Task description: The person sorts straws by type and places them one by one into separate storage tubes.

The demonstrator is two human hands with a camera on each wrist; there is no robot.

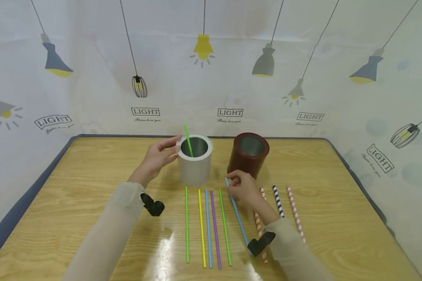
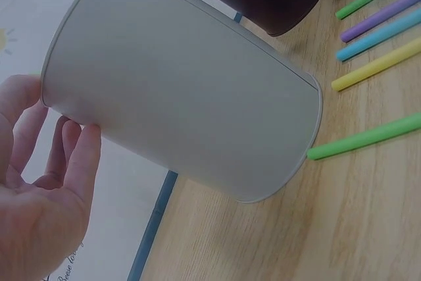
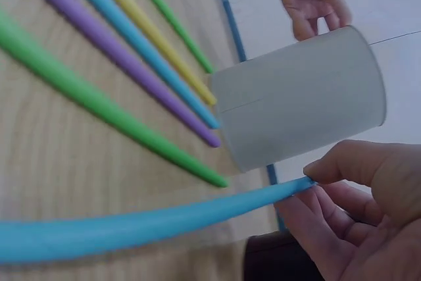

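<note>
pinching blue straw (image 1: 237, 213), right hand (image 1: 244, 189); left hand (image 1: 157, 156) spread against white can (image 1: 195, 171)

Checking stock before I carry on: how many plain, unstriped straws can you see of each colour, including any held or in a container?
Green straws: 3 (one in the white container)
Blue straws: 2 (one held by the right hand)
Yellow straw: 1
Purple straw: 1
Total in view: 7
</note>
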